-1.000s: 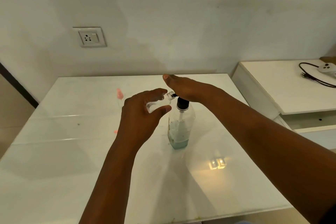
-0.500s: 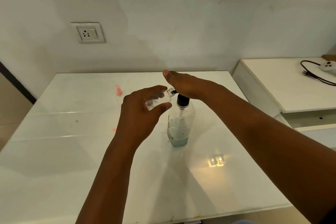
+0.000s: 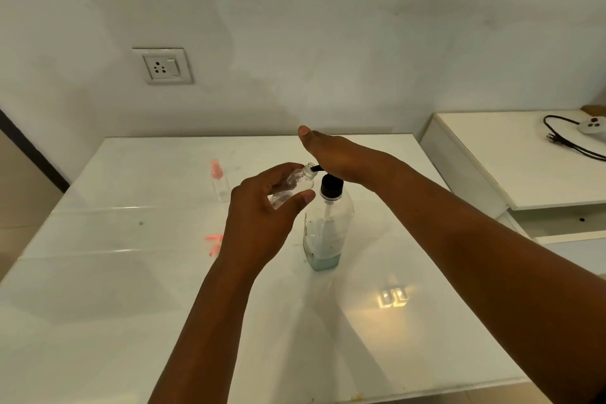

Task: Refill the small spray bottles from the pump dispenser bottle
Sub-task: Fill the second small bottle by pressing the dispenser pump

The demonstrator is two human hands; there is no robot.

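Pump dispenser bottle (image 3: pixel 328 229) stands upright on the white table (image 3: pixel 98 305), black collar on top, a low layer of blue-green liquid at the bottom. Its pump head is covered by the right hand (image 3: pixel 341 157), laid flat on top, fingers straight, thumb stretched out toward the wall. Just left of the pump head, a small clear spray bottle (image 3: pixel 293 188) is held tilted, uncapped, by the left hand (image 3: pixel 262 216), fingers and thumb curled round its body. Its open neck is set against the black nozzle tip; contact vs. a slight gap can't be told. Further left of the dispenser and nearer the wall, a second small bottle with a pink cap (image 3: pixel 219 184) stands upright. A loose pink spray cap (image 3: pixel 213 243) lies on the table left of the dispenser, beside the left wrist.
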